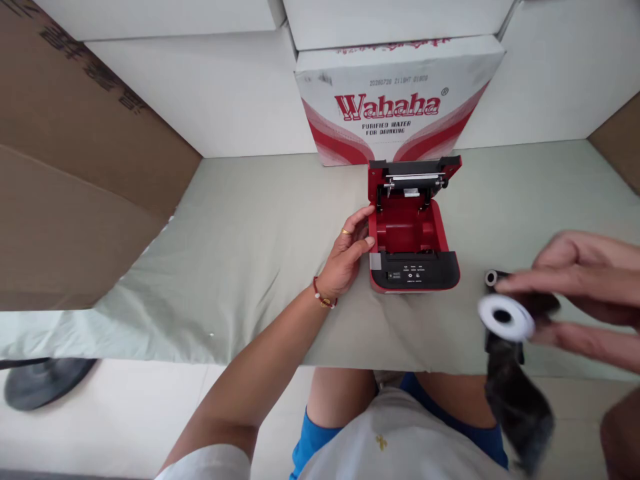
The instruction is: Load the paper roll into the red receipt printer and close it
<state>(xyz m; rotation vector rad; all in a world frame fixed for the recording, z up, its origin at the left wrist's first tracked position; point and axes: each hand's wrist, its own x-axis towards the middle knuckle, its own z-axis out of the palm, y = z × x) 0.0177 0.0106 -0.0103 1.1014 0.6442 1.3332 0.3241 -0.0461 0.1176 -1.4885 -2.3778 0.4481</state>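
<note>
A small red and black printer (443, 233) stands on the cloth with its lid (415, 175) raised and its inner bay bare. My left hand (347, 257) holds the printer by its left side, thumb and fingertips on the wall near the hinge. To the right of the printer, my right hand (585, 300) grips a paper roll (517, 320) between thumb and fingers. The roll's end is white with a dark core hole; its outside looks black, and a dark strip (515, 393) hangs from it past the table edge. Motion blurs this hand and the roll.
A small black roll (491, 279) lies behind the paper roll. A Wahaha water carton (395, 100) stands right behind the printer, among white boxes (200, 93). A brown carton (90, 173) is at the left. The green cloth (250, 267) ends at the front edge above my legs.
</note>
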